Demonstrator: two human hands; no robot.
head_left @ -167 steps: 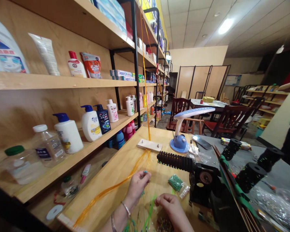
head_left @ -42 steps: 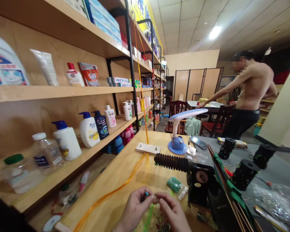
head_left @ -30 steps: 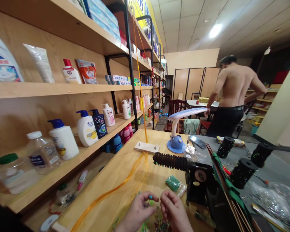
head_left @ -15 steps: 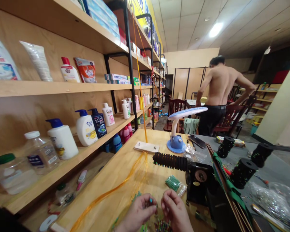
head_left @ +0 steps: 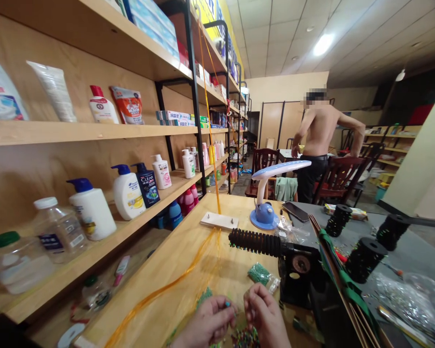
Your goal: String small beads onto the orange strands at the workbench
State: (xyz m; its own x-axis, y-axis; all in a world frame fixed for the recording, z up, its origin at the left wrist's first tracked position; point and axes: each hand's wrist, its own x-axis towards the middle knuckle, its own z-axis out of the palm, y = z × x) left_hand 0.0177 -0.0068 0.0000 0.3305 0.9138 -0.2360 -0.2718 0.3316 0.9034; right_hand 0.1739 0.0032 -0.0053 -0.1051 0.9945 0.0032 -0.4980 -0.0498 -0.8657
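Note:
My left hand [head_left: 210, 320] is low in the view with thumb and forefinger pinched together; a small turquoise bead [head_left: 227, 304] shows at its fingertips. Just to the right, my right hand [head_left: 263, 314] is closed in a pinch, and whatever lies in its fingers is too small to make out. A narrow gap parts the two hands. Below them lies a heap of mixed coloured beads [head_left: 245, 337], partly hidden. Thin orange threads [head_left: 203, 249] run from under a white bar [head_left: 219, 221] towards me. Beyond my right hand is a packet of green beads [head_left: 259, 273].
A black ridged spool [head_left: 255, 241] on a black mount juts over the wooden table [head_left: 174, 270]. Behind it stands a blue lamp [head_left: 264, 216]. Several black spools [head_left: 366, 258] stand on the grey table at right. Shelves of bottles [head_left: 130, 193] line the left. A person [head_left: 317, 130] stands beyond.
Both my hands stay nearly in place, still pinched, with only slight finger movement. The person in the background has shifted to the left and leans more.

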